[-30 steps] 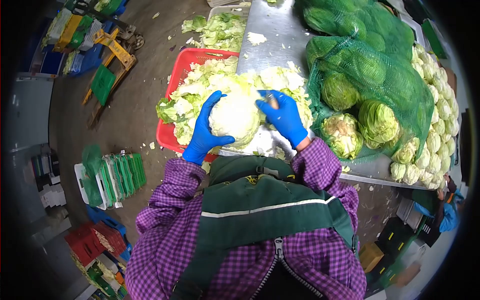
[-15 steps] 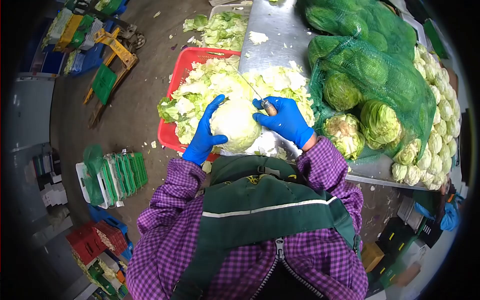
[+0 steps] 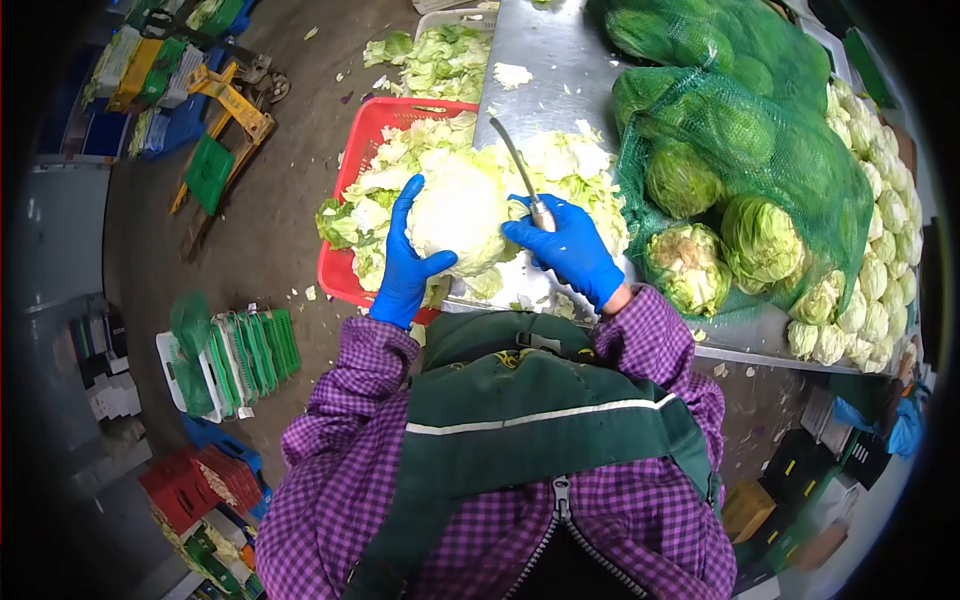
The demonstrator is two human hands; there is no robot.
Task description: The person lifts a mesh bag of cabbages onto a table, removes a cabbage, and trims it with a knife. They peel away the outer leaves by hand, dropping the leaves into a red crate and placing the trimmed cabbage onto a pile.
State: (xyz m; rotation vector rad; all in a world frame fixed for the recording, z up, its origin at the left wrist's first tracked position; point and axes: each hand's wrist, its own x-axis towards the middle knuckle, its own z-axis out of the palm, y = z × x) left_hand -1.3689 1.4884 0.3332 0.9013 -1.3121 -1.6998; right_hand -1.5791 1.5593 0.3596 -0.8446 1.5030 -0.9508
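Note:
A pale, trimmed cabbage head [image 3: 457, 215] is held up over the edge of the red crate. My left hand [image 3: 408, 262], in a blue glove, grips its left side, thumb below and fingers spread up along it. In my gloved right hand [image 3: 575, 252] is a knife [image 3: 541, 213] with a curved blade pointing up and away. The right thumb and fingertips are close against the cabbage's right side. Loose leaves fill the red crate [image 3: 338, 270] behind the cabbage, and more leaf trimmings [image 3: 575, 170] lie on the metal table beyond the knife.
Green net sacks [image 3: 745, 130] of cabbages cover the right of the metal table [image 3: 540, 65], with untrimmed heads [image 3: 688, 268] at the opening. Trimmed heads [image 3: 880, 270] are stacked at far right. A pale crate [image 3: 470, 18] of leaves, a yellow pallet jack [image 3: 235, 100] and green-white crates [image 3: 235, 360] stand left.
The cabbage and my left hand have shifted slightly left and up. The knife has turned in my right hand, so its blade now shows broader and stands more upright.

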